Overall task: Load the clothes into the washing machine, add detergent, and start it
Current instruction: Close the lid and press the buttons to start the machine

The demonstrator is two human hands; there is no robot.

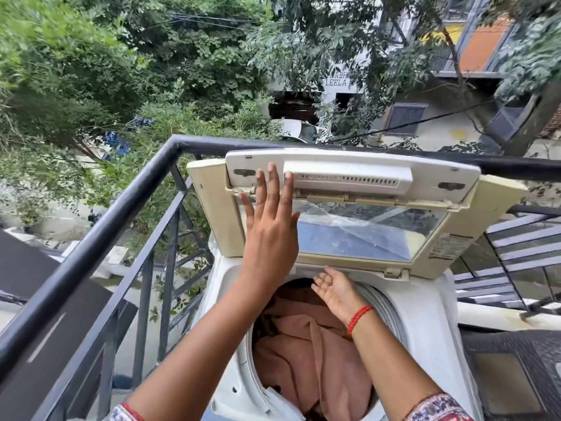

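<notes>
A white top-loading washing machine (425, 311) stands on a balcony with its folding lid (358, 208) raised upright. Peach-brown clothes (306, 350) fill the drum. My left hand (270, 229) is flat against the left part of the raised lid, fingers spread, holding nothing. My right hand (335, 291) hovers palm up over the drum's far rim, just under the lid's hinge, fingers loosely apart and empty. A red thread bracelet circles the right wrist. No detergent is in view.
A black metal railing (100, 241) runs along the left and behind the machine, with a drop to trees and a street beyond. A dark woven surface (516, 375) lies to the right of the machine. Slatted steps (522, 238) sit at the right.
</notes>
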